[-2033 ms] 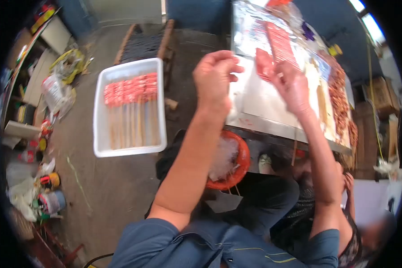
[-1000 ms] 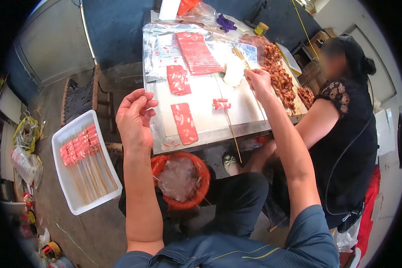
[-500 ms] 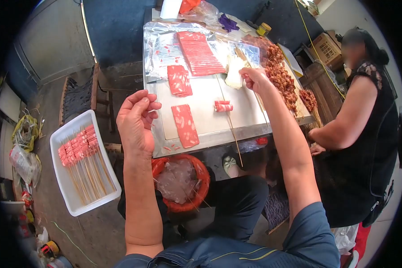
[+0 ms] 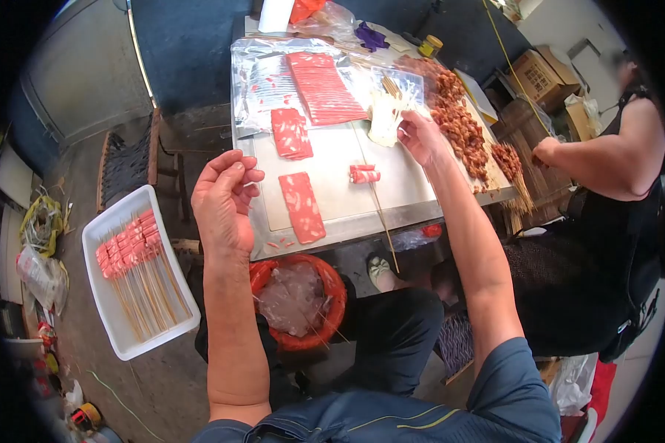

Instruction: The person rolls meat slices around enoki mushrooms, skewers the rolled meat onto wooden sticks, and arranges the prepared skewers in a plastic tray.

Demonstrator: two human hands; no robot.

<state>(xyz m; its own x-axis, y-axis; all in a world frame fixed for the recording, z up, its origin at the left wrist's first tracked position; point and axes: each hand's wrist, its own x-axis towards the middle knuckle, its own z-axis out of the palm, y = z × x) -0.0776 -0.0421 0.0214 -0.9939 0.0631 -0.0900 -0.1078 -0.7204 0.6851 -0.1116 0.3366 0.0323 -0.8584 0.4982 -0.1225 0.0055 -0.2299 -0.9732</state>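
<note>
My left hand is raised in front of the table's left edge, its fingers loosely curled and apart, with nothing visible in them. Just right of it lie a single marbled pink meat slice and a small stack of slices. My right hand reaches over the table, thumb and fingertips pinching at the right edge of a pale bunch of enoki mushrooms. Bamboo skewers stick out behind the bunch. Between my hands, a skewer with rolled pink slices overhangs the front edge.
A white tray of filled skewers is at the left. An orange-lined bucket stands below the table edge. Further back are rows of pink slices; dark meat skewers lie along the right. A co-worker sits at the right.
My right hand has turned and lowered slightly at the mushrooms. My left hand stays nearly still. The co-worker has leaned right, with one arm now stretched toward the brown surface beside the table.
</note>
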